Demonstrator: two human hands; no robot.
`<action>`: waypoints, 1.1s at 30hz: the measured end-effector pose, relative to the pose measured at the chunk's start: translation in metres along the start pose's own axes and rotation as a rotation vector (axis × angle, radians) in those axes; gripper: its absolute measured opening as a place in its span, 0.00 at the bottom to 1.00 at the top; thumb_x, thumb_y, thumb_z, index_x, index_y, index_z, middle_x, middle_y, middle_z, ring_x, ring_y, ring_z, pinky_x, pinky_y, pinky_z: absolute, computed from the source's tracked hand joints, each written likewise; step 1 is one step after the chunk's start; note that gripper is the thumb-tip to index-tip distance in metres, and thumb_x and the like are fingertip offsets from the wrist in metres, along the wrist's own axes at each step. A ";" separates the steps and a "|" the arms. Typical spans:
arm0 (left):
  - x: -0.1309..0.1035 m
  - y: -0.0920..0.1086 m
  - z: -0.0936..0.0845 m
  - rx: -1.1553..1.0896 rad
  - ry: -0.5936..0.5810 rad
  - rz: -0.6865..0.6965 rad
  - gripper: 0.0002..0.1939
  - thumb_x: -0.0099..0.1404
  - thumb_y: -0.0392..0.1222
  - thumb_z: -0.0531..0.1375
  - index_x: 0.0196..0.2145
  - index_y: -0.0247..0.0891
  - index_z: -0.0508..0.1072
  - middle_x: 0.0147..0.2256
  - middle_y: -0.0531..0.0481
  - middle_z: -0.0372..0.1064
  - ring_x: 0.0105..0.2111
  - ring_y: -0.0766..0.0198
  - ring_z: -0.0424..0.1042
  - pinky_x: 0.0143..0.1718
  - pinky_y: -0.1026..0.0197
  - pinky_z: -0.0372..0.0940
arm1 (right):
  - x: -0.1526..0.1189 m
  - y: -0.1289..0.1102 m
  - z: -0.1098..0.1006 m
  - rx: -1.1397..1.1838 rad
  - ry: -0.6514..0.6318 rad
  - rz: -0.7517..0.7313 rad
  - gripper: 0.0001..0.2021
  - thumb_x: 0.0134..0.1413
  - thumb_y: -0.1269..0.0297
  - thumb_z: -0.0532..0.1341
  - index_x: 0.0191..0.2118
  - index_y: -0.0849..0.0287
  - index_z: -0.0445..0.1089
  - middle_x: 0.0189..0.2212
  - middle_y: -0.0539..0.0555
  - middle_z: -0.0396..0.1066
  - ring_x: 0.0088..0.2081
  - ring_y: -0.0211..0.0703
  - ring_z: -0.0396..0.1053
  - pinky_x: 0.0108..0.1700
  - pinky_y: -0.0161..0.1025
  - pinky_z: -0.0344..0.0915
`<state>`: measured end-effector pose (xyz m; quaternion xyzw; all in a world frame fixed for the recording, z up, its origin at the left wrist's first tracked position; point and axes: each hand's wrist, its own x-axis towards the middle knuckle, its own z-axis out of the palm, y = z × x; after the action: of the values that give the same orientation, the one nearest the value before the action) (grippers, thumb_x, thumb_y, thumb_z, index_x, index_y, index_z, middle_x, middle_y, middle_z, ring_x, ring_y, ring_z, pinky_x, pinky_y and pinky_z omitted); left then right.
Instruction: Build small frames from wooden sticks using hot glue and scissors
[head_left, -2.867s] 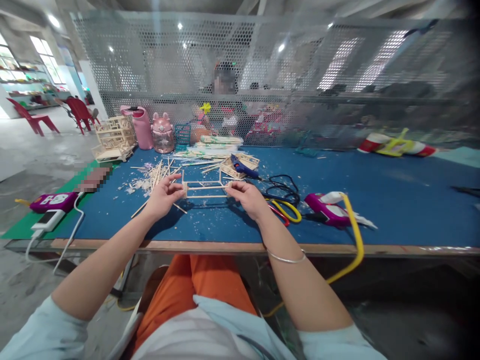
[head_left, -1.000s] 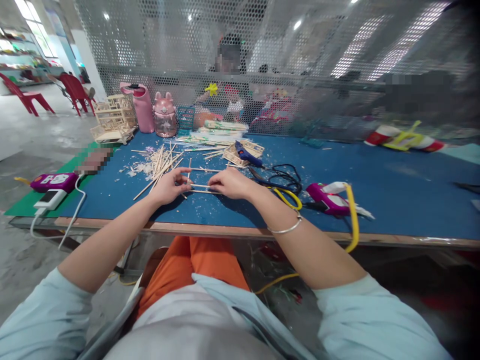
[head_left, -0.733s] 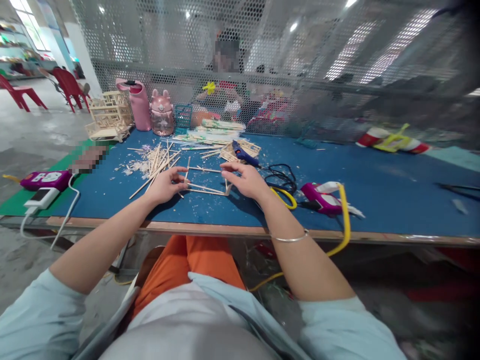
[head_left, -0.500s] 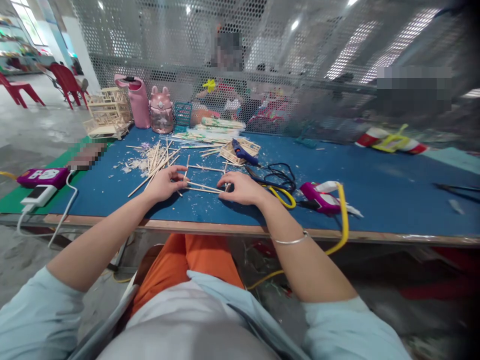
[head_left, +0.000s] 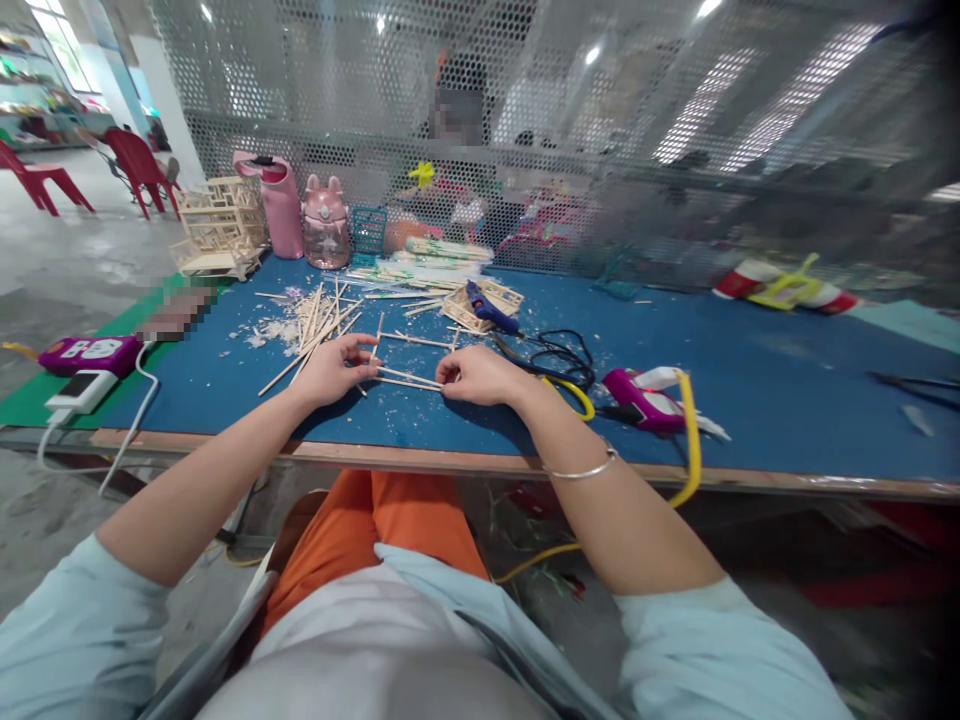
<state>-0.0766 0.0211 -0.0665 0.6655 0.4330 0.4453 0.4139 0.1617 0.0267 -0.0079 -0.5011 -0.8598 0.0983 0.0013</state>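
Note:
A small rectangular frame of thin wooden sticks (head_left: pixel 411 378) is on the blue table in front of me. My left hand (head_left: pixel 335 370) grips its left side, fingers bent round the corner. At the right corner my right hand (head_left: pixel 474 374) pinches the sticks between thumb and fingers. The frame's far stick (head_left: pixel 420 340) runs between the two sides. Left of the frame lies a loose pile of wooden sticks (head_left: pixel 319 325). Beyond my right hand a blue glue gun (head_left: pixel 487 308) rests on a flat stick piece (head_left: pixel 459 308).
Scissors with yellow handles (head_left: pixel 574 395) and a black cord (head_left: pixel 562 352) lie right of my hand, near a purple power strip (head_left: pixel 646 402). At the back left stand a stick model house (head_left: pixel 223 225), a pink bottle (head_left: pixel 282 212) and a clear cup (head_left: pixel 326 235). Perforated metal (head_left: pixel 315 90) borders the table.
The right fingers have closed in more tightly at the frame's near right corner. The left hand keeps its hold, and the whole view has shifted slightly.

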 end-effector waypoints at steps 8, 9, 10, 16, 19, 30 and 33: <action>0.000 -0.001 -0.001 0.004 -0.005 -0.010 0.25 0.51 0.42 0.65 0.47 0.34 0.67 0.34 0.47 0.74 0.34 0.62 0.72 0.39 0.56 0.65 | 0.004 -0.002 0.000 -0.004 0.014 -0.060 0.08 0.46 0.68 0.57 0.29 0.59 0.74 0.26 0.51 0.74 0.27 0.36 0.65 0.28 0.31 0.55; 0.000 0.000 0.000 0.003 -0.003 -0.014 0.26 0.50 0.43 0.65 0.47 0.34 0.68 0.34 0.47 0.74 0.34 0.62 0.72 0.39 0.56 0.65 | 0.004 -0.001 0.000 0.008 0.019 -0.066 0.08 0.47 0.68 0.57 0.30 0.59 0.74 0.26 0.51 0.74 0.27 0.36 0.65 0.28 0.31 0.55; 0.000 0.000 0.000 0.003 -0.004 -0.017 0.26 0.50 0.43 0.66 0.47 0.34 0.68 0.34 0.46 0.74 0.34 0.62 0.72 0.39 0.56 0.65 | 0.004 0.000 0.000 0.022 0.022 -0.074 0.08 0.47 0.68 0.57 0.31 0.59 0.74 0.26 0.51 0.74 0.27 0.36 0.65 0.29 0.31 0.55; -0.001 0.001 -0.001 0.052 -0.012 -0.024 0.24 0.52 0.43 0.64 0.47 0.35 0.69 0.36 0.45 0.75 0.36 0.60 0.73 0.40 0.55 0.66 | 0.003 0.004 0.004 0.061 0.013 -0.114 0.09 0.51 0.68 0.55 0.32 0.60 0.73 0.27 0.50 0.73 0.27 0.36 0.65 0.29 0.31 0.55; -0.001 0.001 -0.001 0.128 -0.014 -0.001 0.22 0.54 0.43 0.63 0.47 0.36 0.70 0.36 0.45 0.76 0.35 0.59 0.73 0.40 0.56 0.65 | 0.003 0.002 0.005 0.042 0.035 -0.112 0.08 0.52 0.69 0.55 0.33 0.60 0.72 0.29 0.51 0.74 0.28 0.36 0.65 0.31 0.31 0.55; -0.002 0.004 0.000 0.305 0.007 0.070 0.15 0.55 0.41 0.61 0.41 0.38 0.74 0.30 0.50 0.74 0.29 0.62 0.70 0.35 0.60 0.63 | 0.001 -0.010 0.012 -0.190 0.218 -0.100 0.08 0.54 0.67 0.55 0.33 0.58 0.73 0.33 0.55 0.75 0.37 0.44 0.69 0.39 0.38 0.54; -0.002 0.005 0.000 0.300 -0.001 0.066 0.14 0.55 0.40 0.61 0.41 0.38 0.74 0.30 0.50 0.74 0.29 0.63 0.69 0.34 0.61 0.63 | 0.000 -0.007 0.012 -0.147 0.243 -0.114 0.08 0.53 0.67 0.56 0.33 0.58 0.73 0.31 0.54 0.75 0.35 0.42 0.68 0.37 0.36 0.53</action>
<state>-0.0763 0.0173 -0.0620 0.7340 0.4724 0.3885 0.2952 0.1542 0.0216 -0.0182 -0.4582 -0.8854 -0.0262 0.0741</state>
